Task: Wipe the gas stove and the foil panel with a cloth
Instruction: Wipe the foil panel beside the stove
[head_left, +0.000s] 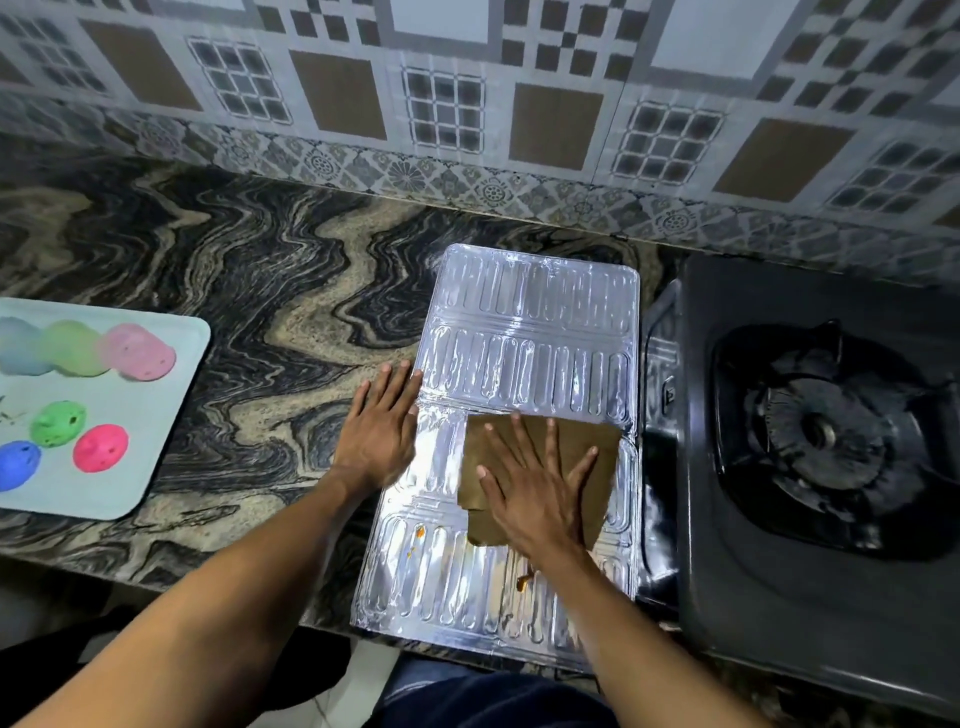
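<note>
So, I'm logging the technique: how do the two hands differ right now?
The right hand presses flat with spread fingers on the brown cloth; the left hand is bare with fingers together, at the foil panel's left edge. Both lie palm down.

No text, label, brand or number can be read anywhere in this view. The wall tiles (556, 124) carry only patterns — squares, grids and floral rings — with no lettering. A small dark mark sits on the side of the stove (670, 396), too small and blurred to make out. The foil panel (524, 332) shows embossed ridges only, and the tray (171, 364) bears no print.
</note>
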